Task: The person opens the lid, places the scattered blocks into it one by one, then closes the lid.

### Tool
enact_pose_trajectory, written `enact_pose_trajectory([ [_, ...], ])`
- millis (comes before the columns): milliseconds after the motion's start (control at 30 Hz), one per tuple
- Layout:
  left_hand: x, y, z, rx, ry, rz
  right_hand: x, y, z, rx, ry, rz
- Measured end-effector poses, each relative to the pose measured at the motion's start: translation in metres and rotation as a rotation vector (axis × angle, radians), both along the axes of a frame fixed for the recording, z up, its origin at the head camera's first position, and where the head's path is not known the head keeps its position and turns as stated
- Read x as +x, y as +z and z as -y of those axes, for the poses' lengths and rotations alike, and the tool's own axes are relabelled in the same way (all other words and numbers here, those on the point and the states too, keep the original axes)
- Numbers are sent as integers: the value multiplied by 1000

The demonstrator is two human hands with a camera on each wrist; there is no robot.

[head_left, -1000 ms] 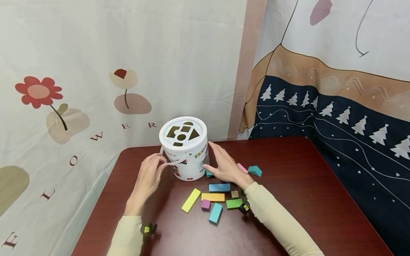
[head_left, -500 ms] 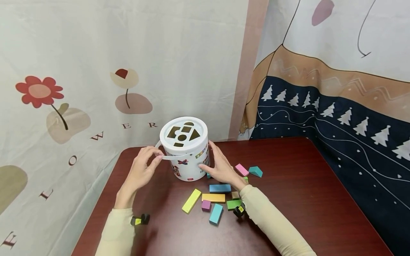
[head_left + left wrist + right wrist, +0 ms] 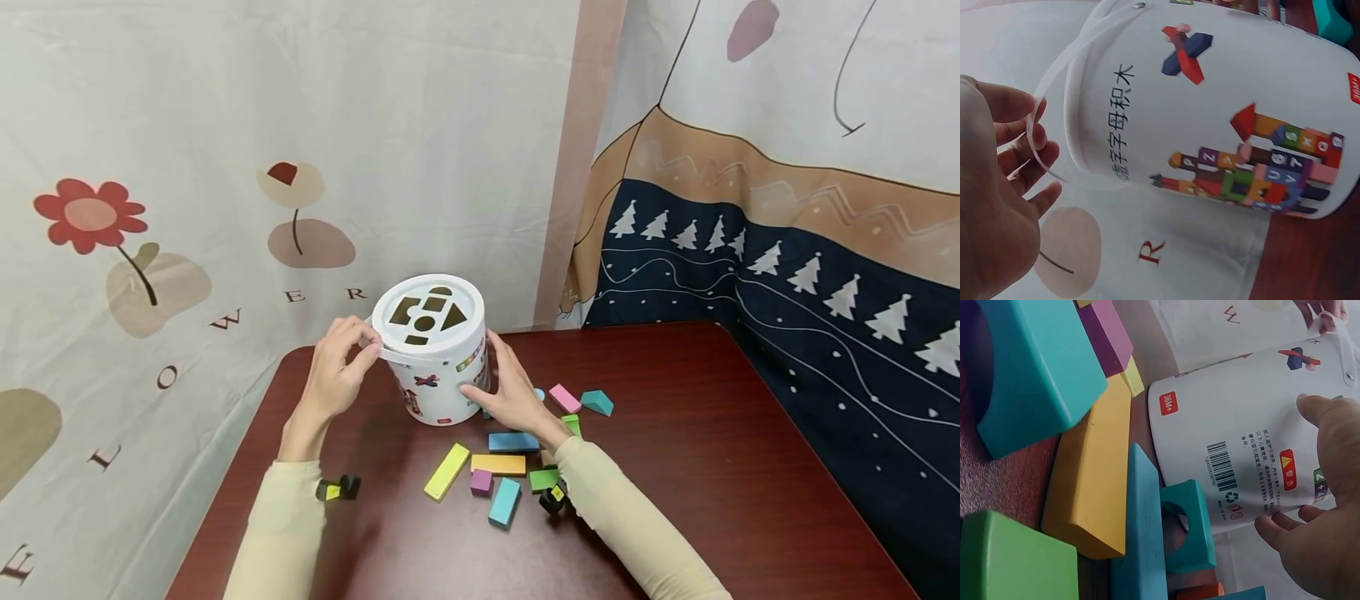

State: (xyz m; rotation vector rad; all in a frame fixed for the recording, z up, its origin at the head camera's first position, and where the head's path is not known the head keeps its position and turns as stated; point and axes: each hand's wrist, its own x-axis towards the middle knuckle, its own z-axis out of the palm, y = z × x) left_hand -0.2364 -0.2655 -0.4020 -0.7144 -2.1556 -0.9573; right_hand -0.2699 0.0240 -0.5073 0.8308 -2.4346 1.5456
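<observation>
A white lidded bucket of toy building blocks stands upright at the back of the table, with shaped holes in its lid. My left hand pinches the bucket's thin white handle between thumb and fingers, level with the lid's edge on the left. On the opposite side my right hand rests against the bucket wall, thumb at the front and the other fingers reaching round toward the back. In the right wrist view a teal arch block lies by the bucket's base, near that hand.
In front of the bucket lie several loose blocks: yellow, orange, blue, purple, light blue and green. Pink and teal blocks lie farther right. A printed curtain hangs behind the table.
My left hand has raised the handle from low on the bucket's front up toward the lid rim. My right hand has slid slightly left along the bucket, which has stayed in place.
</observation>
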Motion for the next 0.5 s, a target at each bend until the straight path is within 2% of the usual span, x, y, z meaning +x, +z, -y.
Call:
enact_pose_trajectory([
  [333, -18, 21, -17, -42, -51, 3, 2, -1, 4, -37, -37, 43],
  [500, -28, 29, -23, -63, -78, 31, 2, -2, 6, -45, -48, 43],
])
